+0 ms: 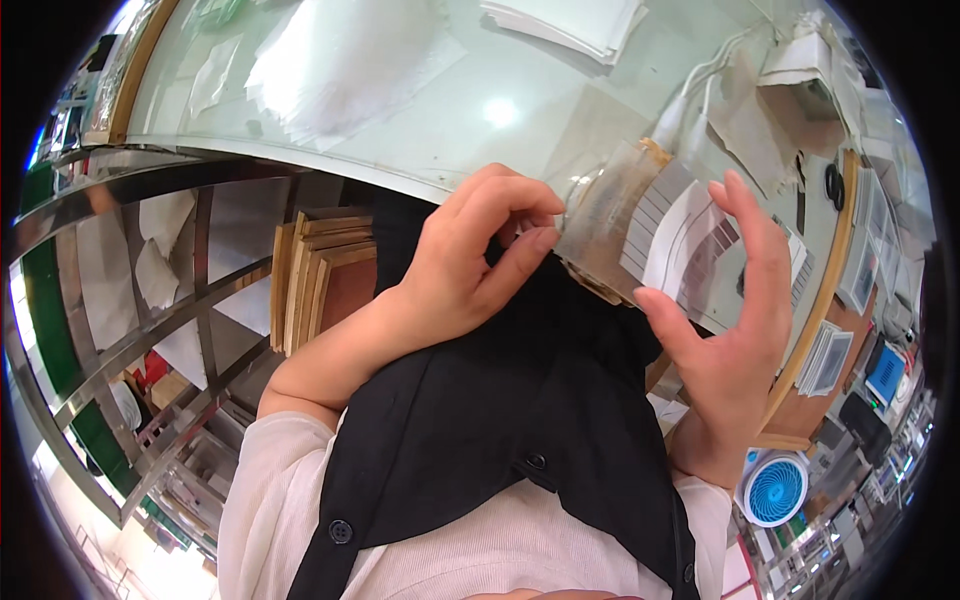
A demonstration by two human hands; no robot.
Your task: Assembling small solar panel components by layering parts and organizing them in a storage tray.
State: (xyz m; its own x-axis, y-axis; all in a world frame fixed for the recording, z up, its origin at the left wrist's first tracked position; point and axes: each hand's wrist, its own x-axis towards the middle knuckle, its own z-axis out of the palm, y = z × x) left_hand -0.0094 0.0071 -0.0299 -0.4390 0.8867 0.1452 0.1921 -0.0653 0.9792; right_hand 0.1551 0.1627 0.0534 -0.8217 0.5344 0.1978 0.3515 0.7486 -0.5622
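Note:
My left hand (485, 250) is closed in a pinch at the table's front edge, its thumb meeting the curled fingers. A bit of something pale shows between them, too small and covered to name. To the right, my right hand (745, 300) spans a white printed label sheet (668, 235), thumb at the near end and fingers at the far end. The sheet bows up between them. Under and beside it lie more lined sheets (643, 225), next to a brownish clear plastic piece (605, 225) at the edge.
Clear plastic sheets (340, 70) and a white paper stack (575, 25) lie on the pale tabletop (490, 140). White cables (705, 85), an opened carton (805, 105) and black scissors (834, 186) are at right. Wooden frames (320, 270) stand below left; a blue-white fan (775, 488) is lower right.

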